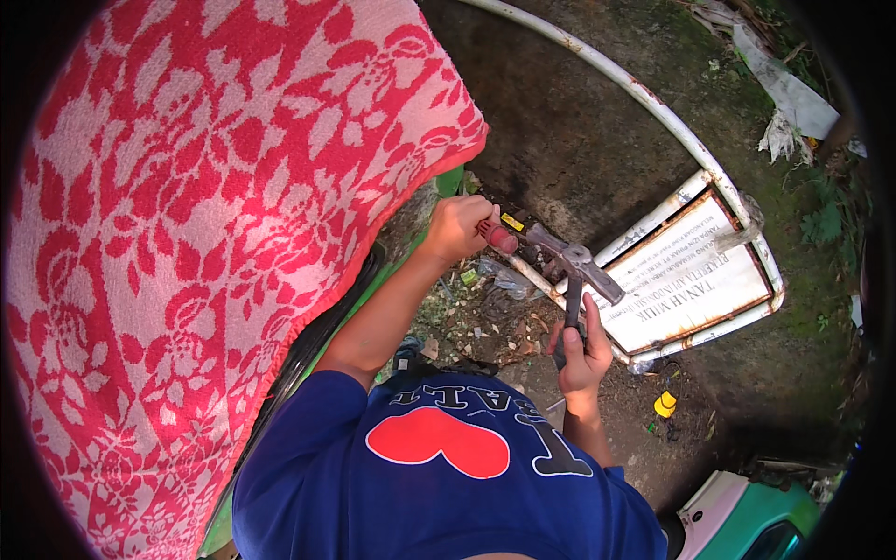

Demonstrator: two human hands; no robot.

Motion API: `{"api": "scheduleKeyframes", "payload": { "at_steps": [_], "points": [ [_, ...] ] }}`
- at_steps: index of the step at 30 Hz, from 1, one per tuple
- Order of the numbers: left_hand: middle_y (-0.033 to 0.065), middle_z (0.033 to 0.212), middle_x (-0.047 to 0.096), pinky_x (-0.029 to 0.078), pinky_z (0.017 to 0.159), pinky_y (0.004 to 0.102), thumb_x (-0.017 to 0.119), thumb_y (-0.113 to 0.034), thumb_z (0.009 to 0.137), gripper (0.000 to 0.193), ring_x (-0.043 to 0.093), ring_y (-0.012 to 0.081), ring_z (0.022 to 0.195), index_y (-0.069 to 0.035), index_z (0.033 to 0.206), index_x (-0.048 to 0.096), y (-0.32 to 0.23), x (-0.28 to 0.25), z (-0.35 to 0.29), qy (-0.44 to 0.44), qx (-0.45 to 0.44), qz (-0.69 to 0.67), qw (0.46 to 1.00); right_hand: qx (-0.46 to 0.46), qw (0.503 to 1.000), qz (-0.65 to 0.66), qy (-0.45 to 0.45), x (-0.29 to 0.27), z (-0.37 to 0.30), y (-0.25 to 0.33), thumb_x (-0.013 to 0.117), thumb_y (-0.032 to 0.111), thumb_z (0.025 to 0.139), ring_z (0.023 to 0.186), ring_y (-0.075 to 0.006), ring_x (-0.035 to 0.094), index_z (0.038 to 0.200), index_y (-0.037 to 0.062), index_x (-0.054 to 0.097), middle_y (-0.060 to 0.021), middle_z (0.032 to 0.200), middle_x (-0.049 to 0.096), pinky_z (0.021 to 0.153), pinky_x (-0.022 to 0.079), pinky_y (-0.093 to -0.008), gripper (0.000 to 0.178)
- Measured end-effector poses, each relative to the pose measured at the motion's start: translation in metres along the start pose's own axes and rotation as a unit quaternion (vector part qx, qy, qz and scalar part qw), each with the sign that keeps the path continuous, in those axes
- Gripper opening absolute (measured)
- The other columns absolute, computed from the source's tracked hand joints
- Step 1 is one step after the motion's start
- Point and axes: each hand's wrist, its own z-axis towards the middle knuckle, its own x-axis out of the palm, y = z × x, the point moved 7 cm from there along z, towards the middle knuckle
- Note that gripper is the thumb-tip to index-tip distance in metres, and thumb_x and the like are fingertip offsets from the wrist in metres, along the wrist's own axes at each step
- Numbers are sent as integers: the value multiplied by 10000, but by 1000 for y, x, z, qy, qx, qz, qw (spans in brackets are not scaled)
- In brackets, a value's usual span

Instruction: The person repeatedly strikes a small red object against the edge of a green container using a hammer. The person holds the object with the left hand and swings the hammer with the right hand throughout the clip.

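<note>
My left hand [457, 226] is closed round a ribbed, red-handled tool [500, 238], whose butt end points toward the hammer; its working end is hidden, so I cannot tell its exact kind. In my right hand [585, 353] is a hammer [572, 297], gripped by its dark handle. The worn grey hammer head is raised just to the right of the red handle, with a small gap seeming to lie between them. Beside my left hand, the corner of a red and pink floral cloth [252, 177] hangs over a green edge.
A rusty white metal frame [672, 117] curves round on the right, carrying a white lettered sign panel [695, 280]. Litter and rubble [476, 322] cover the ground below my hands. A yellow object [665, 404] lies at the right. A green and white vehicle-like shape [747, 518] stands lower right.
</note>
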Motion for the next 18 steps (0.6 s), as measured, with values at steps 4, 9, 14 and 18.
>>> {"api": "scheduleKeyframes", "payload": {
  "at_steps": [4,9,14,18],
  "points": [
    [98,649,558,462,536,418,695,-80,656,141,587,328,614,-79,694,560,5,8,6,-1,0,-4,1000,-104,994,-15,-8,-7,-4,-9,519,114,975,582,-115,535,1347,-37,506,-61,734,604,533,451,-255,402],
    [92,665,575,473,548,420,667,-75,657,107,599,325,635,-94,709,575,4,17,6,29,-9,-6,1000,-32,998,-47,23,-12,11,-3,502,96,981,571,-95,518,1362,-21,501,-43,713,581,534,455,-238,399],
    [87,677,586,475,553,414,661,-74,658,106,611,316,650,-97,710,572,6,19,8,37,-18,21,999,25,987,-131,90,-9,13,-20,499,122,991,581,-73,482,1405,-13,448,-24,701,547,526,422,-224,438],
    [87,710,598,489,592,420,681,-75,635,153,619,323,687,-107,747,583,15,23,0,23,-29,8,999,9,1000,6,28,-15,11,-8,587,195,964,587,-97,523,1382,34,505,-42,698,580,555,456,-236,455]
  ]
}}
